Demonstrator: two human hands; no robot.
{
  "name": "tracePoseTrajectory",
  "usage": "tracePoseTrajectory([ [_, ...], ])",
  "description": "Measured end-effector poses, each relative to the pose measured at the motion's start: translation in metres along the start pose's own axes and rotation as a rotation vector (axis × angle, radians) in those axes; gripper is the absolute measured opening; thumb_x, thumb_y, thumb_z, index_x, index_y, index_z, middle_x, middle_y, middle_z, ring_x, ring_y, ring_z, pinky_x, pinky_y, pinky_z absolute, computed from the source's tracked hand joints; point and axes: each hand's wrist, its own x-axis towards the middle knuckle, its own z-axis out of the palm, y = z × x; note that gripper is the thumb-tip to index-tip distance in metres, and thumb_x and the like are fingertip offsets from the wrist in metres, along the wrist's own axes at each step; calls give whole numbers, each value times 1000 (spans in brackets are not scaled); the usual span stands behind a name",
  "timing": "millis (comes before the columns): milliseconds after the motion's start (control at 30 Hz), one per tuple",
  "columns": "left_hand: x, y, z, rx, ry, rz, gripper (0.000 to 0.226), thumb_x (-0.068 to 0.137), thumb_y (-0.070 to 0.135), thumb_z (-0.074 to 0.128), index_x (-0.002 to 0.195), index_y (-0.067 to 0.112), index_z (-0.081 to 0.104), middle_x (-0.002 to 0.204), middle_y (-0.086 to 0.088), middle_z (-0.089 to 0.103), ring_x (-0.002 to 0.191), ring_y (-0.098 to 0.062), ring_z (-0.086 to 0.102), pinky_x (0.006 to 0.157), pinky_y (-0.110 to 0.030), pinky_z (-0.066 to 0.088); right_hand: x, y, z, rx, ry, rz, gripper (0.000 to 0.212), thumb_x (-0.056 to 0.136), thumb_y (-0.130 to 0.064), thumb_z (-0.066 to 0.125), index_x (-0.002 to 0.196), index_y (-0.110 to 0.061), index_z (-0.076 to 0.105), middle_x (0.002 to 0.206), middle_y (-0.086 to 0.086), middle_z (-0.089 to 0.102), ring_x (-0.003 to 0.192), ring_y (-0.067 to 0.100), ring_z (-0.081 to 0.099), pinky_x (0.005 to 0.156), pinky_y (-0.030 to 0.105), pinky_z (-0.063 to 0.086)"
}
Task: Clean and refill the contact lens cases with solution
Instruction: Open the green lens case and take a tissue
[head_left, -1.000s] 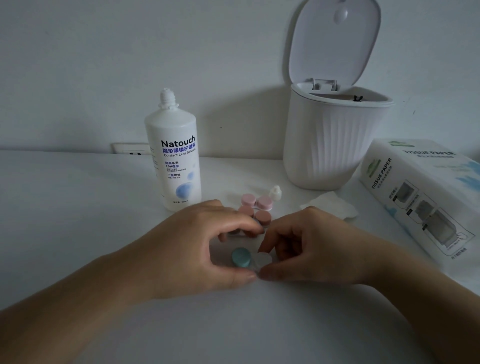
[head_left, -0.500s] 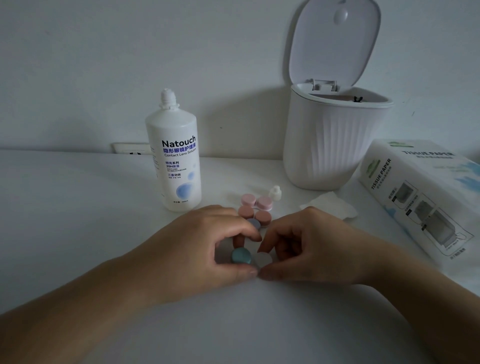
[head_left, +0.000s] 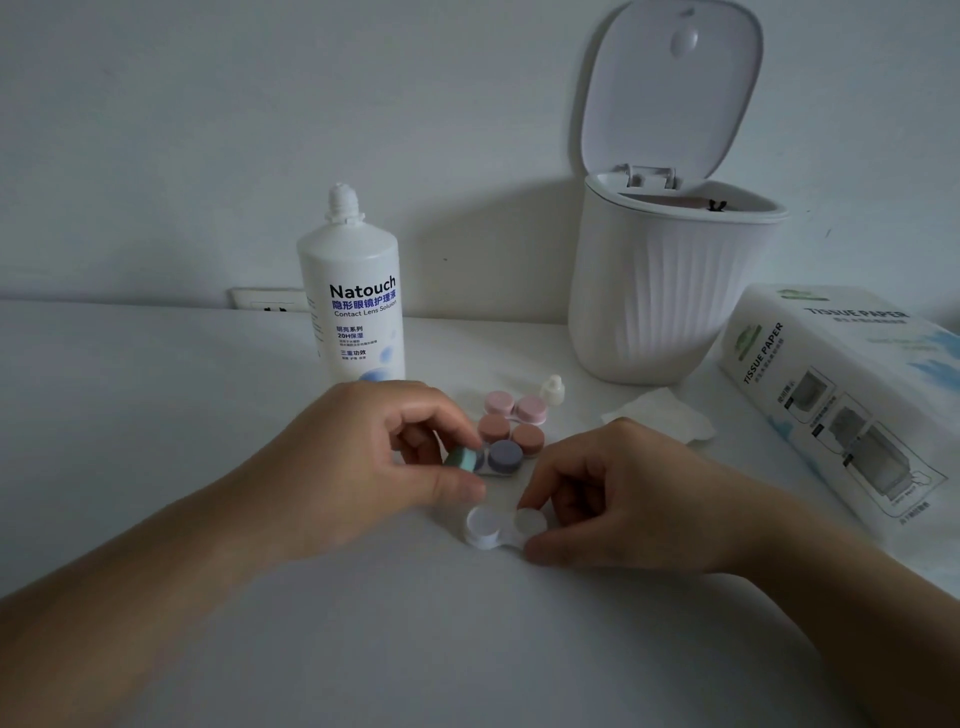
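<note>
White lens case (head_left: 503, 529) flat on the table (head_left: 156, 415), left well uncapped, right well under a white cap (head_left: 530, 521). Pinched at that right end by right hand (head_left: 618, 499), thumb and forefinger curled round it. Teal cap (head_left: 462, 459) held tilted between thumb and fingers of left hand (head_left: 363, 457). Just behind: a case with purple cap (head_left: 505, 454), perhaps the teal cap's own, then brown-capped (head_left: 511, 432) and pink-capped (head_left: 515, 406) cases. Farther back, solution bottle (head_left: 358, 296), open bin (head_left: 670, 280), tissue (head_left: 660, 415), tissue box (head_left: 852, 400).
</note>
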Motion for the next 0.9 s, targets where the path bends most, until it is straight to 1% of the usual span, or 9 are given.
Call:
tracePoseTrajectory([
  [133,1,-2,-9,-26,-88,-120,32,66,21,92,87,36,74,80,0,75,75,-19,73,80,-41,58,0,0,-1,4,0,9,19,76,-39,83,89,-29,74,73,-4,68,55,0,53,56,22,47],
  [233,1,1,-14,23,-146,-142,33,70,13,91,87,35,73,82,2,76,79,-20,74,84,-46,59,0,0,-1,1,-7,14,19,76,-41,83,89,-29,74,74,-4,68,55,0,53,57,25,48],
  [400,0,0,-20,296,-114,-115,36,62,38,93,88,48,68,80,21,71,75,-7,67,71,-25,54,0,0,-1,8,-8,10,18,76,-39,83,89,-29,74,74,-3,68,56,0,54,57,22,47],
  [500,-1,-1,-25,401,-132,-127,37,61,48,89,89,51,66,80,27,68,79,-1,63,68,-22,52,0,1,-1,7,-8,5,18,76,-39,83,89,-29,74,74,-3,68,56,0,54,56,19,46],
  [600,-1,-3,-27,440,-154,-98,38,61,53,88,91,52,65,88,26,65,86,0,60,68,-18,48,1,2,-1,3,-5,-2,18,77,-39,82,90,-30,74,74,-2,68,56,0,54,56,21,46],
  [667,-2,-5,-25,427,-153,-9,36,61,62,84,90,50,66,95,21,63,91,-4,58,70,-17,43,0,2,0,6,1,-7,18,77,-40,82,89,-30,74,73,-3,67,56,0,54,57,22,47],
  [767,-5,-2,-16,378,-166,79,49,60,79,71,99,50,67,108,23,60,99,-4,56,78,-17,44,1,4,0,5,10,-18,19,76,-40,82,90,-30,74,72,-4,68,55,1,54,57,25,48],
  [833,-7,-1,-7,376,-180,107,51,59,81,68,99,49,68,112,25,56,107,-4,54,84,-18,45,1,5,0,1,18,-27,20,76,-41,83,90,-30,74,72,-4,68,55,1,54,56,23,47],
  [900,-7,-2,1,395,-204,136,48,61,79,67,97,47,71,111,26,53,108,-4,52,85,-19,44,2,6,1,1,22,-33,19,76,-41,83,90,-30,74,72,-4,68,54,1,54,54,22,46],
])
